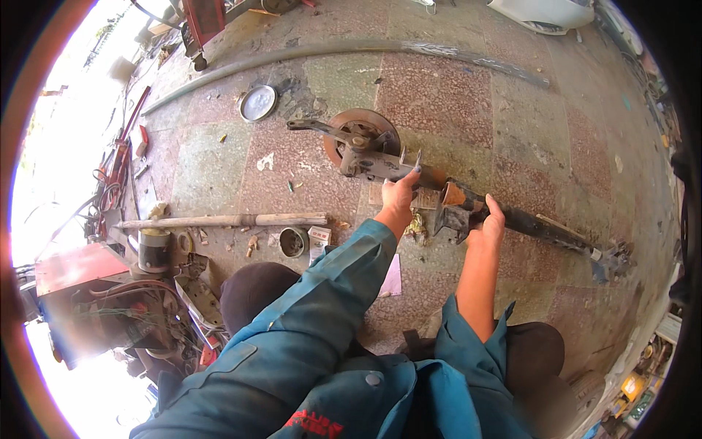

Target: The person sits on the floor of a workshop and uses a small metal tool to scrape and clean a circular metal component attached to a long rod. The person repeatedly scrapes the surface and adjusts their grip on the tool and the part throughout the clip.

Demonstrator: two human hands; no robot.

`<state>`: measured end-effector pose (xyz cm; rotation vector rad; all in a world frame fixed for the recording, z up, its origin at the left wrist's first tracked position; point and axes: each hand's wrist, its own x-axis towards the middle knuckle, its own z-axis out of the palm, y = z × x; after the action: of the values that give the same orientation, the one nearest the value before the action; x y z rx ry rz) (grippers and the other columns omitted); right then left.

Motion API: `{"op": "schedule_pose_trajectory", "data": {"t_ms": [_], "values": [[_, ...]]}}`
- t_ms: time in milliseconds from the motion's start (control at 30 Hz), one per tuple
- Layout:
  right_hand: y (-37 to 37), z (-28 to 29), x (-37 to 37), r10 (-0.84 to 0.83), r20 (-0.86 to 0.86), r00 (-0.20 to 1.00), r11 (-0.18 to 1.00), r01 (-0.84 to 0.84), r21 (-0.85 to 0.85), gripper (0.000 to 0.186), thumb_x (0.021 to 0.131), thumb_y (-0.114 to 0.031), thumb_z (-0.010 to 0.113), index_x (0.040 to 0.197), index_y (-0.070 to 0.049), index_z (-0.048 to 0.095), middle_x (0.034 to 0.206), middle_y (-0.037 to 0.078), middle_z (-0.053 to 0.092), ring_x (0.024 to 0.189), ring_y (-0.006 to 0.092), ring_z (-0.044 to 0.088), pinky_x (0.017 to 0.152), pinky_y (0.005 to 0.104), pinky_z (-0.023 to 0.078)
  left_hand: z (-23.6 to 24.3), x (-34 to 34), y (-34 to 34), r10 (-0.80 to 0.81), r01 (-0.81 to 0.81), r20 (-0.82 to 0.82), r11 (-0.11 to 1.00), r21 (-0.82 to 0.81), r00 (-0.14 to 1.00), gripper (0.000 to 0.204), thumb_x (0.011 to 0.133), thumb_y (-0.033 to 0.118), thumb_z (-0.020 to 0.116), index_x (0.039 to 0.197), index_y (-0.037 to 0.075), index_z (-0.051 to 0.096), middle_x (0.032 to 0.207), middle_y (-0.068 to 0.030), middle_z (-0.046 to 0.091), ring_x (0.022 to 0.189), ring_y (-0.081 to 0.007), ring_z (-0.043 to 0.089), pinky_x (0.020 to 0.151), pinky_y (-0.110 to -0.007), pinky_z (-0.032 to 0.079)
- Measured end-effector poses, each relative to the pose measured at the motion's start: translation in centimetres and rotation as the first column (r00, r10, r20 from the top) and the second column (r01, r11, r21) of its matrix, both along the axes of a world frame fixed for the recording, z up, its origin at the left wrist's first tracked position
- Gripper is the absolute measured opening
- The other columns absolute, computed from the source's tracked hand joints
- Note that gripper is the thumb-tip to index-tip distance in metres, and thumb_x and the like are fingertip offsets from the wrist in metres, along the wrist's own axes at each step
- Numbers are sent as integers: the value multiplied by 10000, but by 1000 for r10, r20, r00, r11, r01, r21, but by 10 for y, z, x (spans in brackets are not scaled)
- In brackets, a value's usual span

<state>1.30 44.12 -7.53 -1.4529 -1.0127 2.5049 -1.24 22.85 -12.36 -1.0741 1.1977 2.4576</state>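
Across the tiled floor in front of me lies a dark, greasy axle beam (537,227), slanting from upper left to lower right. A rusty brake disc or drum (334,139) with a metal arm sits at its left end. My left hand (399,197) is closed round the beam just right of that end, thumb on top. Further right, my right hand (488,225) grips the beam beside a rusty cup-shaped bracket (453,194); its underside fingers are partly hidden. Below the beam, between my hands, lies a crumpled yellowish scrap (417,227).
A long grey pipe (292,54) crosses the far floor, near a round metal lid (258,103). Left of me lie a wooden pole (285,219), a small round tin (293,242), a small box (319,238) and a red-topped machine (80,268). A pink paper (393,276) lies near my knees.
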Motion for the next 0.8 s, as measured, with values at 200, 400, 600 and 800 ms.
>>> {"op": "schedule_pose_trajectory", "data": {"t_ms": [200, 400, 600, 800], "values": [[-2, 0, -5, 24, 58, 998, 998, -27, 50, 485, 1032, -307, 830, 1389, -6, 700, 1374, 175, 765, 1211, 371, 761, 1069, 581, 607, -3, -15, -2, 136, -122, -36, 960, 251, 990, 269, 1084, 263, 765, 1323, 155, 704, 1315, -12, 753, 1207, -243, 704, 1073, -489, 546], [-4, 6, 0, 41, 53, 998, 996, -46, 78, 637, 1018, -341, 847, 1514, -2, 637, 1496, 195, 690, 1284, 388, 722, 1101, 577, 591, 5, -25, -6, 282, -179, -89, 792, 583, 955, 367, 1088, 316, 745, 1393, 121, 684, 1408, -62, 695, 1319, -323, 651, 1158, -563, 548], [5, -3, -2, 46, 47, 998, 997, -50, 67, 614, 997, -348, 863, 1468, -2, 673, 1464, 186, 710, 1275, 370, 727, 1101, 564, 589, 24, -27, 1, 195, -193, 28, 926, 324, 980, 356, 1002, 317, 893, 1275, 136, 753, 1282, -54, 745, 1223, -280, 693, 1085, -568, 566], [9, -17, 0, 53, 68, 996, 993, -60, 104, 746, 982, -359, 876, 1578, -5, 602, 1584, 194, 636, 1341, 380, 694, 1145, 569, 568, 24, -20, -7, 183, -178, 3, 950, 255, 983, 378, 991, 360, 861, 1280, 154, 730, 1214, -41, 743, 1145, -275, 704, 1046, -564, 565]]}}
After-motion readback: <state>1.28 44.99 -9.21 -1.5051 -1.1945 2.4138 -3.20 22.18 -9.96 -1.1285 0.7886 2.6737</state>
